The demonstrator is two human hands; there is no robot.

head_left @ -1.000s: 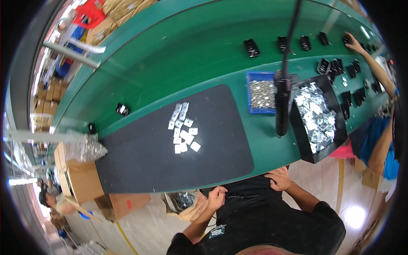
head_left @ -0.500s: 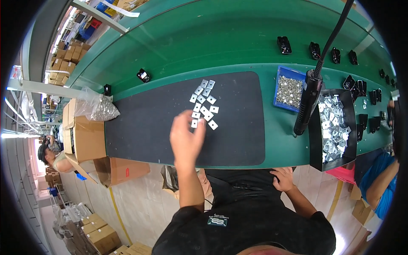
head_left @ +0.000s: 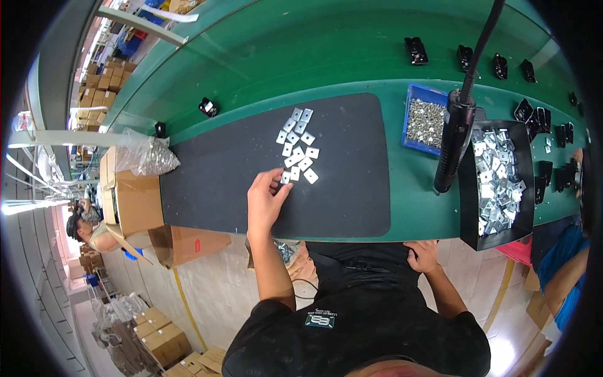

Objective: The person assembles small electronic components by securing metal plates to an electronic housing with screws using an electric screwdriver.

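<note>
My left hand (head_left: 266,198) is over the black mat (head_left: 352,201), thumb and curled fingers closed around a small square metal plate (head_left: 286,178) with a hole. That plate lies at the near end of a loose group of similar silvery plates (head_left: 307,137), flat on the mat, some touching or overlapping. My right hand (head_left: 424,254) rests on my lap at the bench's front edge, fingers lying flat and partly under the edge, holding nothing visible.
A black electric screwdriver (head_left: 453,141) hangs between a blue tray of small metal parts (head_left: 405,129) and a black bin of metal plates (head_left: 466,213). Black housings (head_left: 416,50) stand at the back. Cardboard boxes (head_left: 139,200) and a parts bag (head_left: 157,157) are left; a co-worker's arm (head_left: 568,267) is right.
My left hand has come slightly left and its thumb and fingers have closed around a plate at the near end of the group. The view has shifted slightly; my right hand stays on my lap.
</note>
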